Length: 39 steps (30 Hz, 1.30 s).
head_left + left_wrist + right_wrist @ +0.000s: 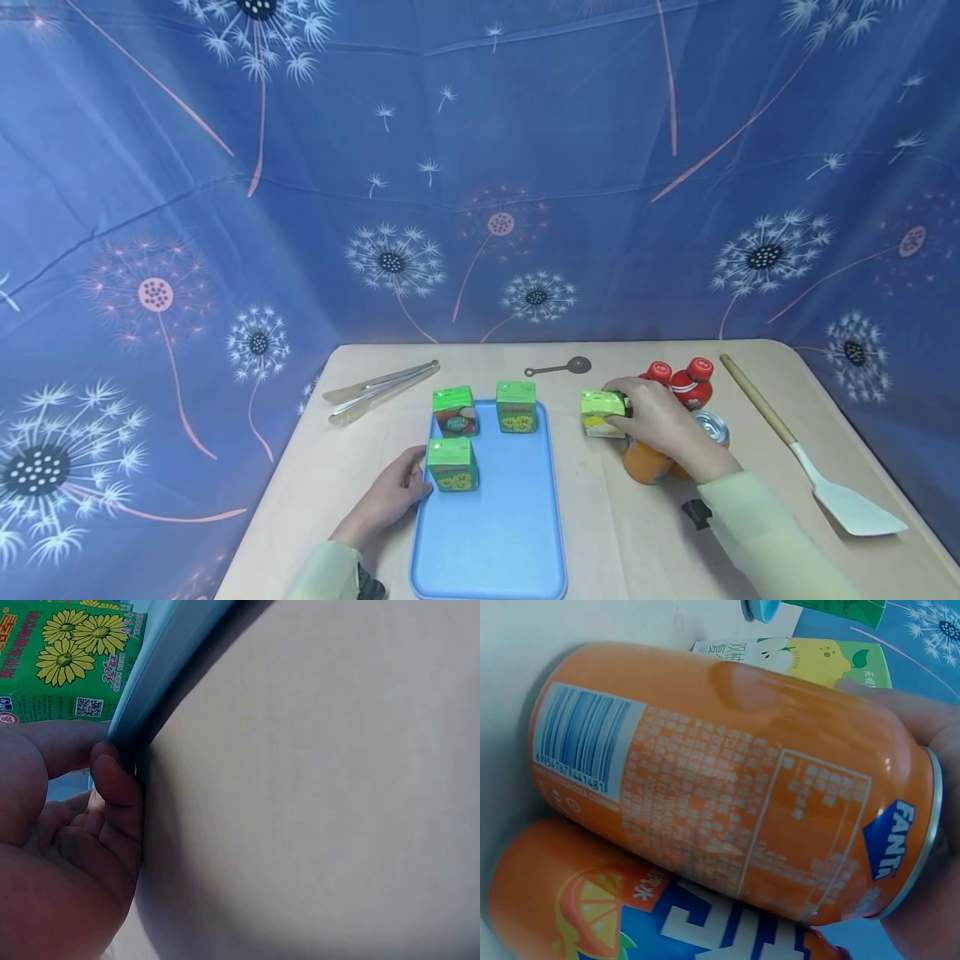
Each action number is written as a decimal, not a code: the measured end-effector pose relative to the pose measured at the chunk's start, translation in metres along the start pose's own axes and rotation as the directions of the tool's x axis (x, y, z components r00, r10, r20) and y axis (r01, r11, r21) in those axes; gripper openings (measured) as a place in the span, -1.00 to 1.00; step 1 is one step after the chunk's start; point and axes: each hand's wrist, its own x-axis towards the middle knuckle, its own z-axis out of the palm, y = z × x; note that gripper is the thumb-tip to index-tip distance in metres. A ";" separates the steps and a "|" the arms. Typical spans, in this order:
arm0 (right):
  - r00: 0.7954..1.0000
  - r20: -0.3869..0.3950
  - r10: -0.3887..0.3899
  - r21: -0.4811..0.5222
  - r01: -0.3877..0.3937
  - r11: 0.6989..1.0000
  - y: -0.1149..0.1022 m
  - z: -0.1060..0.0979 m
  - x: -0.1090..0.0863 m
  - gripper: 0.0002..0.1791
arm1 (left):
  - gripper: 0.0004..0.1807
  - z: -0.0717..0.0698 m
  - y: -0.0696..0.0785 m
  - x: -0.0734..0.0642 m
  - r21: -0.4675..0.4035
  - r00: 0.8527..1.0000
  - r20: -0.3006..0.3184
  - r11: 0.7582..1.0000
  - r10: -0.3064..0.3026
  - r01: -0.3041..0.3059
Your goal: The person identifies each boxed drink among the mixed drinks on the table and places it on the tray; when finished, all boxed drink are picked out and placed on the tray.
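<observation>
My left hand [390, 493] pinches the left rim of a blue tray [506, 546], thumb and finger meeting at the edge in the left wrist view. On the tray stand three green drink cartons: one [453, 467] near my left fingers, one [455, 412] at the back left and one [517, 408] at the back right. To the right of the tray, my right hand [663, 417] grips a yellow-green drink carton [600, 410] by its right side. Close under that hand stand orange Fanta cans [727, 787], partly hidden by it in the head view.
Red-capped bottles [693, 385] stand behind the right hand. A white spatula [843, 500] with a wooden handle lies at far right. Metal tongs [382, 392] lie at back left, and a small dark spoon [577, 365] by the table's back edge. A patterned blue cloth hangs behind.
</observation>
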 end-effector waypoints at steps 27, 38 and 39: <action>0.996 -0.092 -0.007 0.041 0.011 0.999 0.007 0.006 -0.008 -0.46 | -0.27 0.001 0.002 -0.002 -0.004 1.000 -0.001 1.000 0.011 -0.011; 0.991 -0.136 0.005 0.148 0.016 0.989 -0.007 0.001 -0.015 -0.51 | -0.26 0.000 0.001 -0.002 -0.017 1.000 0.004 1.000 0.008 -0.008; 0.990 -0.142 0.004 0.161 0.019 0.987 -0.009 0.001 -0.016 -0.52 | -0.26 0.000 0.001 -0.002 -0.016 1.000 0.003 1.000 0.008 -0.008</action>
